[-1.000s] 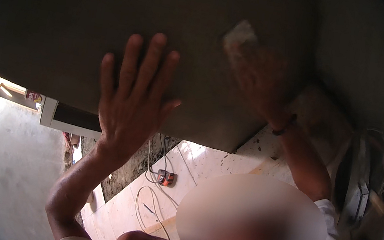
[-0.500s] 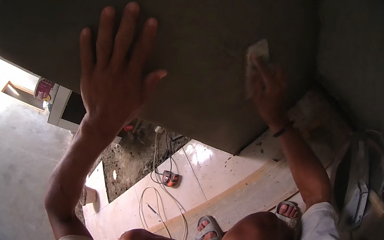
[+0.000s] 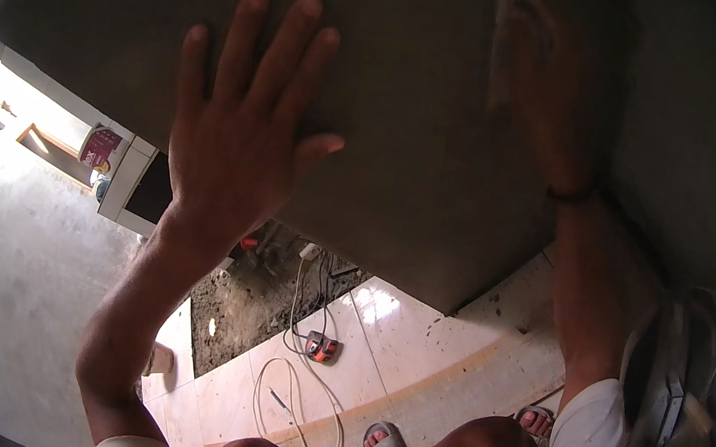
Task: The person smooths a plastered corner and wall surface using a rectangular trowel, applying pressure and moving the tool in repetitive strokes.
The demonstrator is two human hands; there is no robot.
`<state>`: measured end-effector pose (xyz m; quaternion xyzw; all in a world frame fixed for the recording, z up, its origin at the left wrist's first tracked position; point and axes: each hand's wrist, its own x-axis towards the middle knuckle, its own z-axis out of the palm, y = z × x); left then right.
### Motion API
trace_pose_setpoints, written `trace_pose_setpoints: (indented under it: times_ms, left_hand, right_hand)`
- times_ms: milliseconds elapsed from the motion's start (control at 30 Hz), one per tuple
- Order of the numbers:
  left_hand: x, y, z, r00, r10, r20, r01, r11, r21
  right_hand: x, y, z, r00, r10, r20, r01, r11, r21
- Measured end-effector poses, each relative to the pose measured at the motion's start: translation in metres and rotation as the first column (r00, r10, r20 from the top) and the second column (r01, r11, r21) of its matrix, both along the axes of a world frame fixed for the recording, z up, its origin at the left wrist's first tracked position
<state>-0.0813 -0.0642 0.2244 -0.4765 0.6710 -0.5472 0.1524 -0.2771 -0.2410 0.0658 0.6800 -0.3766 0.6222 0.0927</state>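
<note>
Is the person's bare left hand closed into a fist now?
No, the bare left hand has its fingers stretched out long, with the thumb held apart.

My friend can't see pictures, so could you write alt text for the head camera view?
A person's left hand spreads over a broad dark surface, while the dim right hand holds a pale, blurred object. Below lie light floor tiles and a looped cable.
</note>
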Motion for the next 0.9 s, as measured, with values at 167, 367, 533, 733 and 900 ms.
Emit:
trace_pose_setpoints:
  times_ms: [167, 367, 533, 733, 900]
  left_hand:
    - [0.009, 0.017, 0.0, 0.998, 0.05, -0.022, -0.05, 0.999, -0.013]
    - [0.015, 0.02, 0.001, 0.986, -0.013, -0.164, 0.007, 0.999, -0.036]
    - [0.024, 0.029, 0.0, 0.983, 0.042, -0.177, -0.049, 0.998, -0.032]
    - [0.015, 0.029, 0.012, 0.968, -0.009, -0.251, -0.02, 0.993, -0.114]
    - [0.027, 0.039, 0.006, 0.961, 0.015, -0.274, -0.057, 0.988, -0.146]
  right_hand:
    - [0.038, 0.062, 0.009, 0.977, 0.205, 0.054, -0.205, 0.979, -0.013]
    - [0.044, 0.088, -0.014, 0.935, 0.322, -0.146, -0.339, 0.934, -0.11]
    - [0.044, 0.007, 0.087, 0.988, -0.036, -0.148, 0.007, 0.982, -0.187]
    - [0.013, 0.022, 0.134, 0.558, -0.732, -0.39, 0.551, 0.679, -0.486]
    - [0.059, 0.094, 0.044, 0.927, 0.234, -0.292, -0.301, 0.93, -0.209]
